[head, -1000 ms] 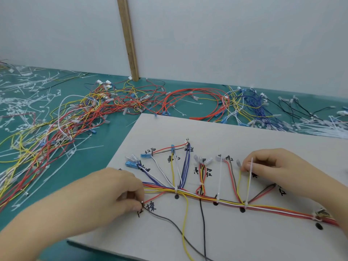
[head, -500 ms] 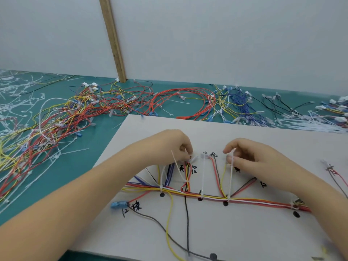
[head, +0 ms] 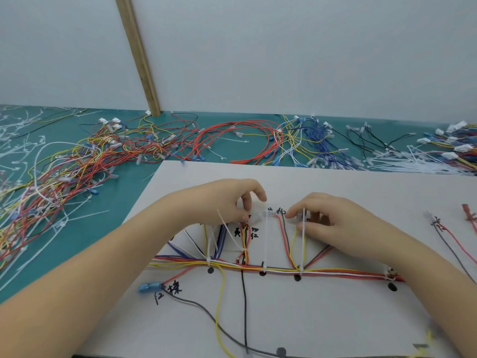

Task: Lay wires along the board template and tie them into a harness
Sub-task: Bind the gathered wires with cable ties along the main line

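At frame centre both hands work the branch ends on the white template board [head: 335,192], probably seating each at its mark. The left hand [head: 227,202] pinches a clear connector [head: 258,217]; the right hand [head: 333,223] pinches a cable tie [head: 303,241]. The bundled harness [head: 322,272] runs across lower centre. No containers: spare wires [head: 77,171] lie loose on the tabletop [head: 72,241].

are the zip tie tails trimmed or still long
Still long: white tie tails stick up uncut from the wire bundle on the board.
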A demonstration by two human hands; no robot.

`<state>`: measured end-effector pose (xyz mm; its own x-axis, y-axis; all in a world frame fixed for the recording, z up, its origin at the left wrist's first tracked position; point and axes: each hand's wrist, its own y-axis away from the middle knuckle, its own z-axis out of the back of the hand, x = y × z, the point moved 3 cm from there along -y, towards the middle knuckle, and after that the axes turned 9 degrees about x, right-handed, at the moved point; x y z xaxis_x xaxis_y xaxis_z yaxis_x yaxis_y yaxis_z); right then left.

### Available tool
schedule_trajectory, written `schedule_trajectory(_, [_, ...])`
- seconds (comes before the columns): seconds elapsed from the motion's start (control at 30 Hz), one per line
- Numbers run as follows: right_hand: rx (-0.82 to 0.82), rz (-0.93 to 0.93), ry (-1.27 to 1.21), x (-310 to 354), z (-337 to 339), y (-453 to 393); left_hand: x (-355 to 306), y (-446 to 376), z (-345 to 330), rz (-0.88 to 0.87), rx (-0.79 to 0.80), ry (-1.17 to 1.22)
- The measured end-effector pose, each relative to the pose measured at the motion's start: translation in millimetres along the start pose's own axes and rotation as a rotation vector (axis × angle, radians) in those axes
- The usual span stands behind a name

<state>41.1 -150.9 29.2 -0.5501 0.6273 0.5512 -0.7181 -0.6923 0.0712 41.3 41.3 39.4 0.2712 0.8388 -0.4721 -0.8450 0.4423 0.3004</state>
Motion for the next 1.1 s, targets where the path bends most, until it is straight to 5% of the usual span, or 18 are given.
schedule_trajectory(0.23, [-0.097, -0.055, -0.192, -5, 7, 3, -20, -22, -10, -0.005, -0.117, -0.196])
schedule_trajectory(0.5, [-0.036, -0.13, -0.321, -11, 11, 2, -19, -22, -11, -0.019, -0.164, -0.099])
schedule_trajectory(0.73, [0.145, -0.074, 0.046, -3, 11, 4, -45, -7, -3, -0.167, -0.346, -0.12])
schedule_trajectory(0.97, [0.1, -0.185, -0.031, -19, 40, 26, -55, -1, -31, -0.202, -0.061, -0.154])
schedule_trajectory(1.1, [0.215, -0.278, -0.058, -27, 41, 34, -52, 8, -31, -0.237, -0.015, -0.085])
